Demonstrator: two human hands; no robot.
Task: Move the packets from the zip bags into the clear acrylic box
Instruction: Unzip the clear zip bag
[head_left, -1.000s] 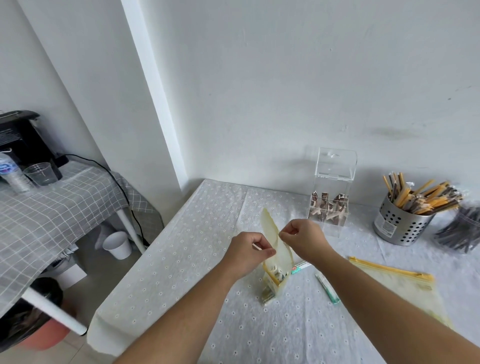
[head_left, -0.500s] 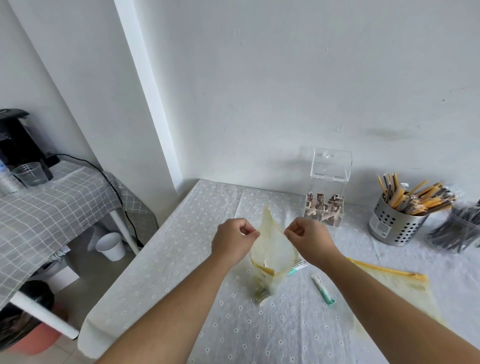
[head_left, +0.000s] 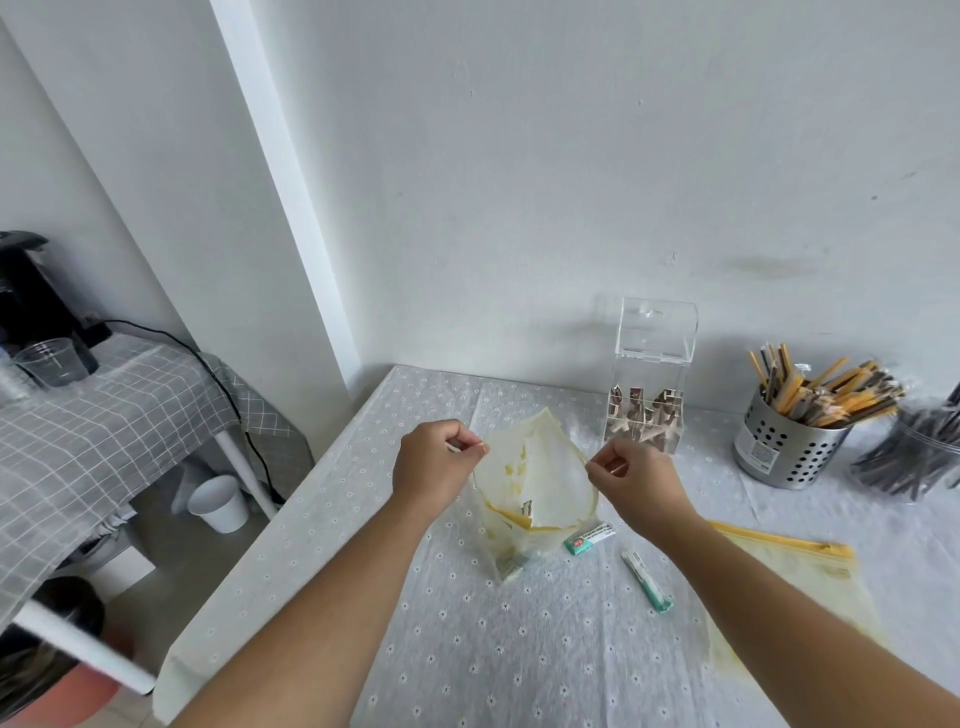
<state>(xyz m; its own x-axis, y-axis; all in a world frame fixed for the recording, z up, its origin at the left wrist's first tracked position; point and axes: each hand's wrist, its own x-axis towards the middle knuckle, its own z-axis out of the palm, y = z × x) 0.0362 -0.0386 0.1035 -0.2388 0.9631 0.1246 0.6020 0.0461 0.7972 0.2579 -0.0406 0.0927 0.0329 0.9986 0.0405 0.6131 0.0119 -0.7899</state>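
Note:
A yellowish zip bag (head_left: 540, 486) stands upright at the table's middle, its mouth pulled wide. My left hand (head_left: 436, 462) pinches its left lip and my right hand (head_left: 631, 475) pinches its right lip. A small packet shows inside near the bag's bottom. Two green-and-white packets lie on the cloth: one (head_left: 589, 538) just right of the bag, another (head_left: 647, 581) nearer me. The clear acrylic box (head_left: 652, 338) stands behind the bag by the wall, lid raised, with several brown packets in its lower part. A second, flat zip bag (head_left: 789, 577) lies under my right forearm.
A perforated metal holder (head_left: 784, 449) full of stick packets and a clear cup of dark sticks (head_left: 919, 462) stand at the back right. The table's left edge (head_left: 270, 535) drops to the floor, where a white cup (head_left: 218, 504) and a side table (head_left: 104, 410) stand.
My hands have moved apart, pulling the bag's mouth from nearly flat to wide open. The bag stays in the same spot on the table.

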